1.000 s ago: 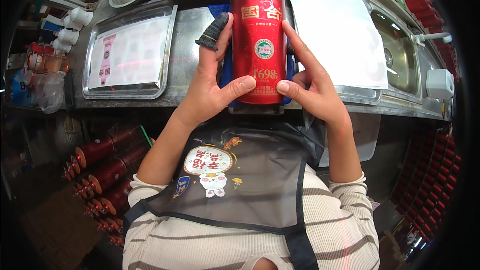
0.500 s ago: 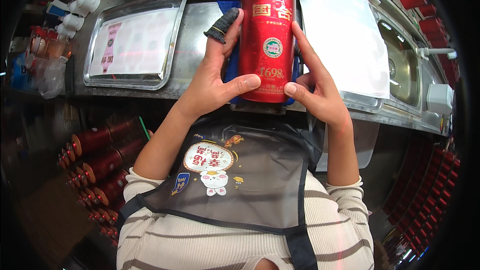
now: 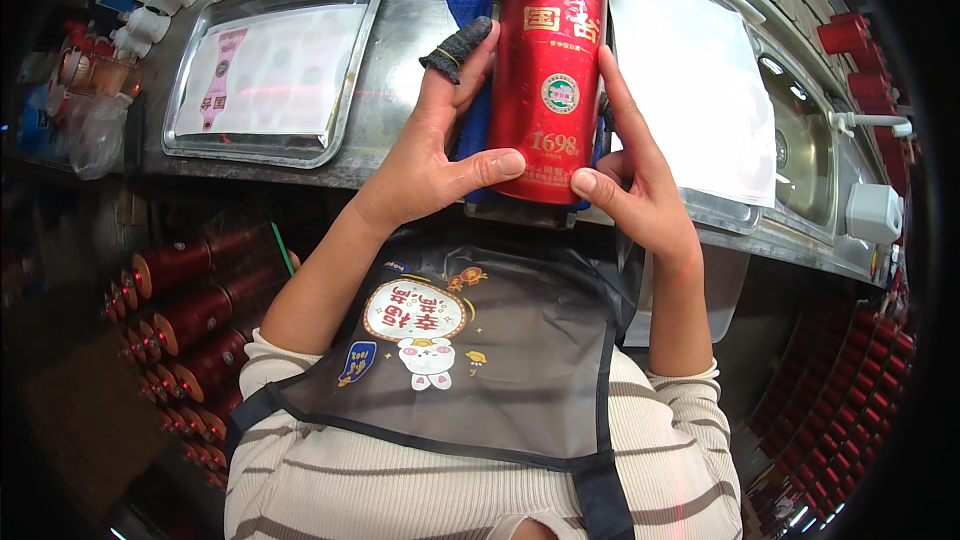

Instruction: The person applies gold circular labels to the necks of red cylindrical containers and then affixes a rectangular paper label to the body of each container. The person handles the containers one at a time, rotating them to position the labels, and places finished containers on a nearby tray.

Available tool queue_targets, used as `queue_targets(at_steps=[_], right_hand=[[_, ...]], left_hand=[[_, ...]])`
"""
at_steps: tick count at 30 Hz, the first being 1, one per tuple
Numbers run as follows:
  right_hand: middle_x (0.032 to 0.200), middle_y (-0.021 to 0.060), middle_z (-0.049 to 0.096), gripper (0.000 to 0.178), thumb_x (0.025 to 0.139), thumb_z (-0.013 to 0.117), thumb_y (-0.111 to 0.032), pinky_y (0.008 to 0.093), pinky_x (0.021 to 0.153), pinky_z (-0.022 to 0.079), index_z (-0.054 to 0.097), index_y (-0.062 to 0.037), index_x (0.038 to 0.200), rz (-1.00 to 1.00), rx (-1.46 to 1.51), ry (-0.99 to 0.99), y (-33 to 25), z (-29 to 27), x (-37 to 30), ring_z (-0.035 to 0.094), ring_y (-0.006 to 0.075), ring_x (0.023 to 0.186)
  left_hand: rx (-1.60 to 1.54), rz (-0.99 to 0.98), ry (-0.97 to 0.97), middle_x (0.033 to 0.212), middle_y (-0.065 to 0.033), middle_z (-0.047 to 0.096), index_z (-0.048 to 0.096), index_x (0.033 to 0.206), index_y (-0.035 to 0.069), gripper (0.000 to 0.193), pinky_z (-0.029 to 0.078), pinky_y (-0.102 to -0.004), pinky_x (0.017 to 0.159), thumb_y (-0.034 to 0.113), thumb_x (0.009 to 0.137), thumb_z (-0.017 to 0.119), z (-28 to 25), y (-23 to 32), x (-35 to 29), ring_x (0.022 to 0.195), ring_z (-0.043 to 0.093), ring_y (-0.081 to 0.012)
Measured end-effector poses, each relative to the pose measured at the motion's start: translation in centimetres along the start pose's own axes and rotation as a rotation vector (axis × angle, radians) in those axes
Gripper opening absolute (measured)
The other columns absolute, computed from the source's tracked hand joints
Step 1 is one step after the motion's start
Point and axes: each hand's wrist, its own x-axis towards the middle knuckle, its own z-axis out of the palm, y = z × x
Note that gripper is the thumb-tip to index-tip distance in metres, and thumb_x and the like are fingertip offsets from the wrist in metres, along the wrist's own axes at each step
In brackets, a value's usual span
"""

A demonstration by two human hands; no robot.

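A red bottle with gold lettering and a round green-and-white emblem lies over a blue cloth at the bench's front edge, its neck pointing away from me. My left hand grips its left side, thumb on the lower front. One of that hand's fingers wears a dark knitted finger cover. From the right, my right hand holds the bottle, thumb near its base and index finger stretched along the side. The other right fingers are mostly hidden behind it.
A steel tray with printed sheets lies left; white sheets cover another tray on the right, beside a sink with a white tap. Red bottles are stacked below left, more below right. White cups stand far left.
The bottle now leans slightly, its top further right, and its printed front has turned a little to the right. Both hands keep their hold. The whole view has shifted slightly.
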Motion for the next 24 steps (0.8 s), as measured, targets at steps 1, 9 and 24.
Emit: queue_targets(at_steps=[1,9,24], right_hand=[[0.149,0.0173,0.044,0.096,0.085,0.075,-0.022,0.0187,0.053,0.038,0.019,-0.0144,0.163,-0.006,0.003,-0.002,0.1,0.0,0.0,0.042,0.0006,0.063],[0.153,0.0157,0.042,0.091,0.088,0.073,-0.018,0.0202,0.056,0.042,0.021,-0.0169,0.163,-0.026,0.082,0.002,0.7,-0.3,0.1,0.045,0.0021,0.066],[0.088,0.0046,0.061,0.047,0.096,0.061,-0.027,0.0272,0.064,0.052,0.056,0.0021,0.133,0.264,0.635,0.669,0.3,-3.5,0.7,0.059,0.0087,0.070]], left_hand=[[0.010,0.003,-0.005,0.165,-0.0152,0.022,0.010,0.159,0.002,0.105,0.018,-0.0405,0.124,0.025,0.085,0.082,-0.1,-0.1,0.0,0.153,0.022,-0.0268],[0.031,-0.007,-0.002,0.166,-0.0156,0.020,0.011,0.159,0.002,0.105,0.018,-0.0409,0.124,0.024,0.085,0.082,-0.1,0.4,0.1,0.153,0.022,-0.0275],[0.167,-0.056,0.033,0.159,-0.0278,0.027,0.004,0.155,-0.005,0.112,0.029,-0.0419,0.119,0.026,0.083,0.084,1.6,0.9,-0.9,0.146,0.034,-0.0314]])
